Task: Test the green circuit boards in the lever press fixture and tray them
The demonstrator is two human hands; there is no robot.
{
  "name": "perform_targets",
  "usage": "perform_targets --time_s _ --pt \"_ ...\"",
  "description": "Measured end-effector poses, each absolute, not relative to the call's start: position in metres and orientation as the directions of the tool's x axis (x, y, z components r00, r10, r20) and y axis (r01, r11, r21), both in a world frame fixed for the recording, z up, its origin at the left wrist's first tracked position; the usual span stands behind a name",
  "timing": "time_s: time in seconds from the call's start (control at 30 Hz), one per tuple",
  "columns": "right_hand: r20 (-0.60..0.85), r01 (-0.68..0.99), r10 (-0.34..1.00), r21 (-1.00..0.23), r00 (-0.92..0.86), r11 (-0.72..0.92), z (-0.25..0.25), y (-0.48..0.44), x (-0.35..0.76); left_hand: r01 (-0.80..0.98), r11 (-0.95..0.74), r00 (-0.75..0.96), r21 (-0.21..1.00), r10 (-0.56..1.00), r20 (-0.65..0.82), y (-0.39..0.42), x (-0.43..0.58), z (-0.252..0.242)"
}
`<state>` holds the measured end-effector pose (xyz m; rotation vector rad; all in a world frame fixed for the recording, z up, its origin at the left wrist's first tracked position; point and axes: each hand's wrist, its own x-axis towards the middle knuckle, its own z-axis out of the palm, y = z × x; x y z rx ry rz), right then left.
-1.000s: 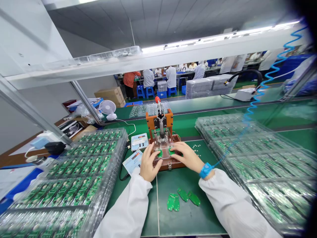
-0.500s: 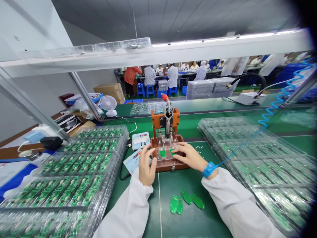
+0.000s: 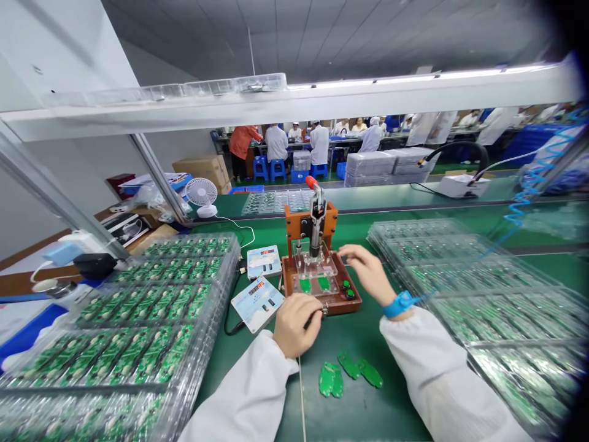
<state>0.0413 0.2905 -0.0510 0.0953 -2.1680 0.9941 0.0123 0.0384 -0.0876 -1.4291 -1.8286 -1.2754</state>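
A test fixture [image 3: 294, 265] with an orange upright, a red-tipped toggle lever [image 3: 317, 202] and a clear pressing plate stands before me. Under the plate lie two green circuit boards [image 3: 324, 283]. My left hand [image 3: 298, 325] is closed, its fingers curled at the front edge of the wooden base, with nothing seen in them. My right hand [image 3: 368, 273] is open and raised just right of the plate, above two green buttons [image 3: 350, 293], fingers pointing to the fixture. It wears a blue wrist strap [image 3: 398, 304]. Several loose green boards [image 3: 331, 379] lie on the mat nearer me.
Stacked clear trays of circuit boards stand at left [image 3: 151, 294] and right [image 3: 478, 294]. Two display boxes [image 3: 257, 304] with cables sit left of the fixture. A small white fan [image 3: 201, 193] stands behind. A coiled blue cord [image 3: 529, 190] hangs at right. Co-workers sit and stand far off.
My right hand has left the board in the fixture and moved up and right, uncovering the green buttons. My left hand has dropped to the base's front edge, its fingers now curled.
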Motion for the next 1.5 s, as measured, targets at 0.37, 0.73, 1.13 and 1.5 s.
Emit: perform_targets --time_s 0.37,0.73,1.13,1.5 --pt "0.530 -0.308 0.288 -0.768 -0.797 0.562 0.126 0.272 -0.075 0.905 -0.169 -0.172 0.391 0.694 0.699 0.051 0.018 -0.105" --pt "0.857 -0.562 0.095 -0.412 -0.507 0.717 0.116 0.209 0.047 0.890 -0.153 -0.210 0.430 0.700 0.683 0.052 0.018 -0.107" --pt "0.859 -0.602 0.039 -0.389 -0.510 0.697 0.024 0.202 0.061 0.869 -0.155 -0.255 0.470 0.675 0.693 0.057 0.019 -0.111" --pt "0.832 -0.724 0.062 -0.514 -0.551 0.460 0.011 0.207 0.056 0.836 -0.093 -0.344 0.541 0.679 0.648 0.058 0.019 -0.111"
